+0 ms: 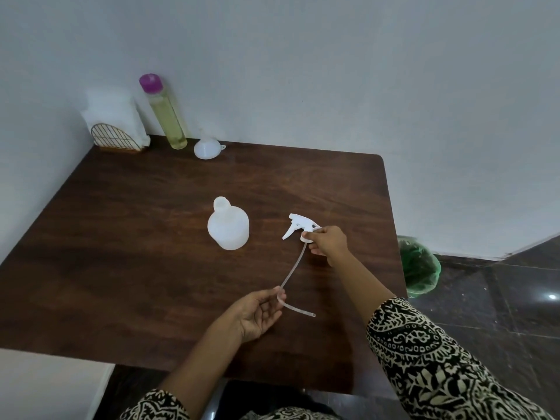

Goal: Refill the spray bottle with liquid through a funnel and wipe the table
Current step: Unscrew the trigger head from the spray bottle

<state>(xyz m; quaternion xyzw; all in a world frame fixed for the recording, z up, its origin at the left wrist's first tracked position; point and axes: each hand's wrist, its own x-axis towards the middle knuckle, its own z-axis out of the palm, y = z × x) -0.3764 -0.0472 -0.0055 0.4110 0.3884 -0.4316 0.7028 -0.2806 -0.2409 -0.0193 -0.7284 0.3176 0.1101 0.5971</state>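
Head view: the spray bottle [228, 227] stands upright near the middle of the tabletop [121, 253], and its neck is uncapped.
Trigger head [300, 226]: off the bottle, held to the right of it and apart from it, with the nozzle end turned toward the bottle.
Tube [292, 268]: clear; it runs from the trigger head's collar toward the person, bends at the left hand, and its free end points right, just above the wood.
Right hand [328, 242]: fingers curled round the collar of the trigger head, gripping it.
Left hand [257, 312]: palm up, with thumb and fingertips pinching the tube at its bend.
Funnel [207, 148]: white, at the far edge of the tabletop, just right of the tall bottle.
Tall bottle [168, 116]: clear, holding yellowish liquid, with a purple cap; it stands upright by the wall.
Napkin holder [116, 137]: wire, holding white napkins, in the far left corner.
Bin [419, 268]: lined in green, on the dark floor to the right of the tabletop.
Sleeves [424, 344]: black-and-cream pattern on both arms.
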